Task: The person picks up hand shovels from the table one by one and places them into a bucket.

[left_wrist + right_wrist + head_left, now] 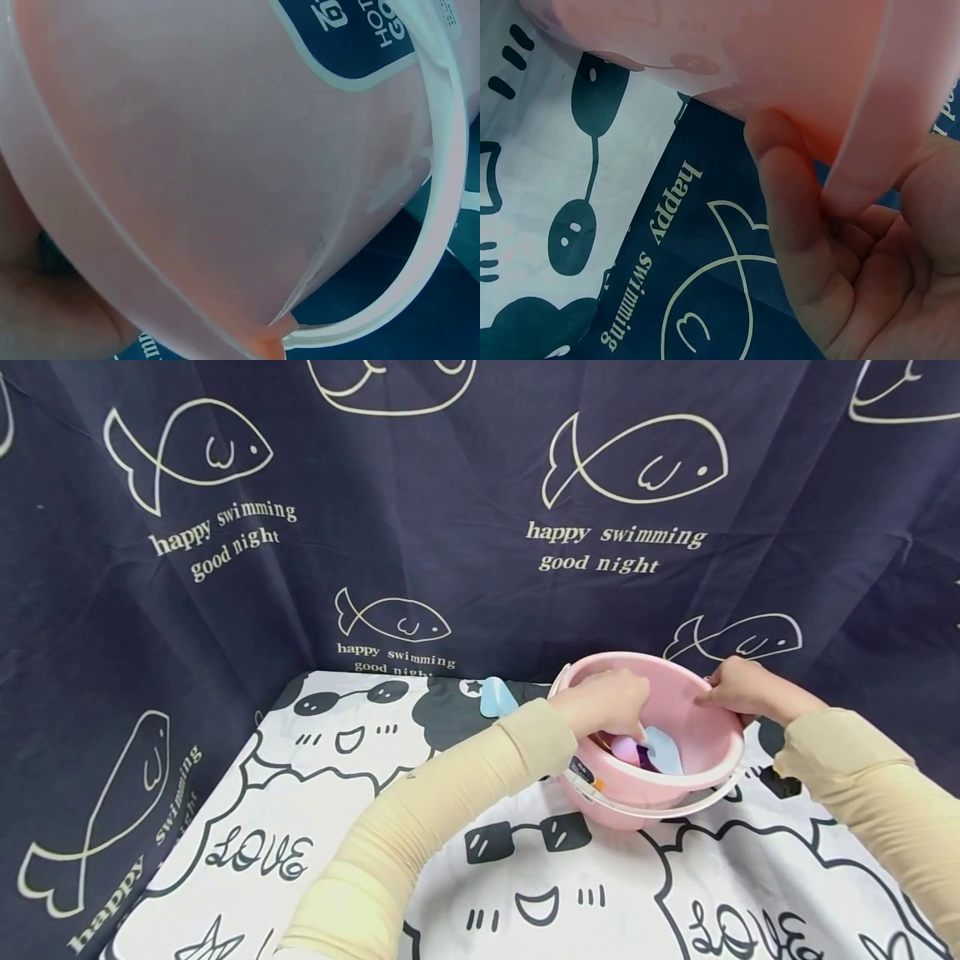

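Note:
A pink bucket (690,718) with a white handle (697,806) stands tilted toward me at the right side of the table. My left hand (611,700) reaches over its rim and inside, pinching a light-blue toy shovel (664,752); the fingertips are partly hidden. Beside the shovel, a lilac rounded thing (625,749) and something dark purple lie in the bucket. My right hand (742,687) grips the rim on the right side. In the right wrist view, the fingers (791,195) curl around the pink rim. The left wrist view mostly shows the bucket's outer wall (210,165).
Another light-blue, shovel-shaped piece (497,697) lies at the table's back edge, left of the bucket. A white cloth (330,827) with black cartoon drawings covers the table. Dark blue curtains (465,510) with fish prints hang directly behind and at the left.

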A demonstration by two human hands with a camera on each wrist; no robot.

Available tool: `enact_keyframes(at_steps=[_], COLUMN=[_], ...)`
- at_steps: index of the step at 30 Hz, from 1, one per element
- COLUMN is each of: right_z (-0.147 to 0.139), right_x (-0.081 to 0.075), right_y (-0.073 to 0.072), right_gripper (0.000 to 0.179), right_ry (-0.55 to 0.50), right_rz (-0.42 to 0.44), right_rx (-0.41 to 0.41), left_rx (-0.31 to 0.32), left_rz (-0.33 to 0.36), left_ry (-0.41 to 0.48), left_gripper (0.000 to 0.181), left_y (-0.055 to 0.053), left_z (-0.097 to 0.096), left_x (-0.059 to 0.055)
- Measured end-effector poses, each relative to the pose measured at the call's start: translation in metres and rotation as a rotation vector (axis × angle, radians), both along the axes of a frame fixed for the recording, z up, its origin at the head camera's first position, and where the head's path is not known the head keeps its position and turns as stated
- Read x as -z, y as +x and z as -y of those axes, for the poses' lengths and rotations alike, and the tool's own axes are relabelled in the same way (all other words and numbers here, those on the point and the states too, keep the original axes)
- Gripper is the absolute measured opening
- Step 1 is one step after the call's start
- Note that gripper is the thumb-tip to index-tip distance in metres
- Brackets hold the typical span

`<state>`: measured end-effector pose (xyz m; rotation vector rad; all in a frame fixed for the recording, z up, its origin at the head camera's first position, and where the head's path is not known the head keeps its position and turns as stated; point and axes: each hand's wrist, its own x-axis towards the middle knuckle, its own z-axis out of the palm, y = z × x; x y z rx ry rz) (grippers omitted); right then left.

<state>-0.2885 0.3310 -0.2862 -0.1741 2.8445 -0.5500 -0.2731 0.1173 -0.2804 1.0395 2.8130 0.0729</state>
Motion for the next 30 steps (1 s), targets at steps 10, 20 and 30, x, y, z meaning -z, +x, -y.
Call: enact_keyframes(at_steps=[10, 20, 30], right_z=[-0.001, 0.001, -0.004], right_x=[0.001, 0.001, 0.002], right_y=[0.000, 0.000, -0.002], right_gripper=[0.027, 0.026, 0.026], right_ry=[-0.014, -0.012, 0.001], right_rz=[-0.008, -0.020, -0.010], right_rx=[0.000, -0.008, -0.006], left_rx=[0.002, 0.035, 0.072], left_rz=[0.007, 0.004, -0.032], left_ry=[-0.042, -0.020, 0.006], left_gripper=[0.026, 0.019, 0.018], left_y=[-0.001, 0.000, -0.004], left_z=[-0.002, 0.005, 0.012], left_x=[0.003, 0.002, -0.005])
